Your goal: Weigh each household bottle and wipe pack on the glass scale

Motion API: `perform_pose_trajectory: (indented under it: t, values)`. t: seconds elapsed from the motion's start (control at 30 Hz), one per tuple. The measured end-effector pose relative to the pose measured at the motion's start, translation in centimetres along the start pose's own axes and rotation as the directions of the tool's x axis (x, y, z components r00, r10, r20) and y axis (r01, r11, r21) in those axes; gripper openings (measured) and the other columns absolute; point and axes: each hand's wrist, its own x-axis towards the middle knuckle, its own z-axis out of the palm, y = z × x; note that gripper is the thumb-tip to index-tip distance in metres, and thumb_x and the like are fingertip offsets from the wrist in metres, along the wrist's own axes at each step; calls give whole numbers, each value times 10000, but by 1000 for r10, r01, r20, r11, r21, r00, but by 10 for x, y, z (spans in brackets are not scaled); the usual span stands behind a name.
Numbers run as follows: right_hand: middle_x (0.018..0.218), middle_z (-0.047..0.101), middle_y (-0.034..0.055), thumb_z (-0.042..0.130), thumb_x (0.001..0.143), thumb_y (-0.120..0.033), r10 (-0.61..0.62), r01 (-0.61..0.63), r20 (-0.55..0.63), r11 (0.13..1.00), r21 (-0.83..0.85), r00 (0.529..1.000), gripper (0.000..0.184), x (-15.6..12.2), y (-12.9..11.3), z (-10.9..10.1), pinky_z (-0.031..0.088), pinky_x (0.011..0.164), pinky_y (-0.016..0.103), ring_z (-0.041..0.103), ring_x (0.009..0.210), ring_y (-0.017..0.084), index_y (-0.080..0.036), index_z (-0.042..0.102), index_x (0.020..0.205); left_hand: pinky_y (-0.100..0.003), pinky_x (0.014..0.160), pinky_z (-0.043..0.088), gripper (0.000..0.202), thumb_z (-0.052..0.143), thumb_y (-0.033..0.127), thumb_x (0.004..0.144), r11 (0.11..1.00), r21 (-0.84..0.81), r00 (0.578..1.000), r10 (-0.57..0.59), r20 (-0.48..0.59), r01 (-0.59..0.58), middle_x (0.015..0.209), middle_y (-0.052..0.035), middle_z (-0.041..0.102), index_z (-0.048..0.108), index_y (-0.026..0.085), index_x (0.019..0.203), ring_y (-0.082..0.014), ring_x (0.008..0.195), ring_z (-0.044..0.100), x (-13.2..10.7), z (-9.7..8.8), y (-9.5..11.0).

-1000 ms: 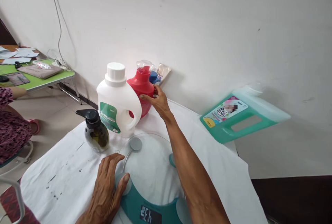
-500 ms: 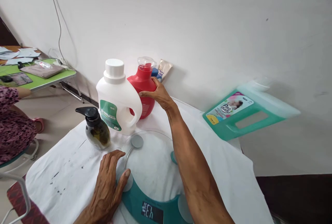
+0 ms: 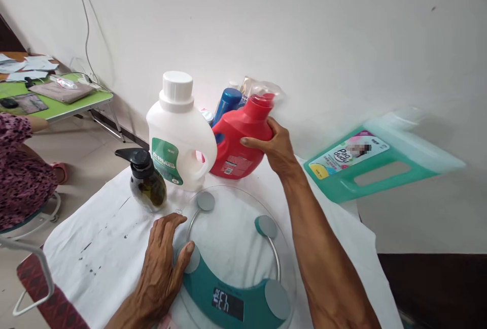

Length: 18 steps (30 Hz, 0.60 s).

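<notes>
Apparently for steadiness, left hand [image 3: 162, 260] rests spread on glass scale [image 3: 207, 288]; right hand [image 3: 280, 149], apart, clasps red bottle [image 3: 238, 141], likely controlling tilt.

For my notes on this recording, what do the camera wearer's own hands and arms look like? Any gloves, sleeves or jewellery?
Both the left hand and right hand are ungloved, with no rings visible. The left forearm and right forearm show no sleeve, watch or bracelet.
</notes>
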Motion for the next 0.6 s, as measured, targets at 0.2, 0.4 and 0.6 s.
perform_pose_trajectory:
  t: [0.2,0.4,0.6]
  values:
    - [1158,770,40,1027,510,-389,84,-81,94,996,-32,992,717,-14,0,-77,595,912,433,697,1057,285,-235,744,1151,-439,989,574,294,517,356,1084,997,-3,996,84,32,-83,1273,-107,679,585,248,1348,-272,1184,662,-4,5,1]
    - [1321,712,78,958,601,-413,89,-89,-11,962,-257,996,699,-34,-28,-106,545,1032,532,637,1271,333,-295,674,1229,-447,1017,554,294,507,355,1093,993,46,994,110,12,-111,1282,-101,657,562,241,1359,-268,1201,642,-2,0,-1]
    - [739,615,17,736,860,-584,-224,31,-640,954,-299,735,370,-90,-28,-32,599,852,488,652,757,228,-250,589,794,-472,1042,537,309,486,369,1103,994,41,994,104,-9,-104,1296,-117,634,554,230,1370,-274,1221,620,-2,-1,0]
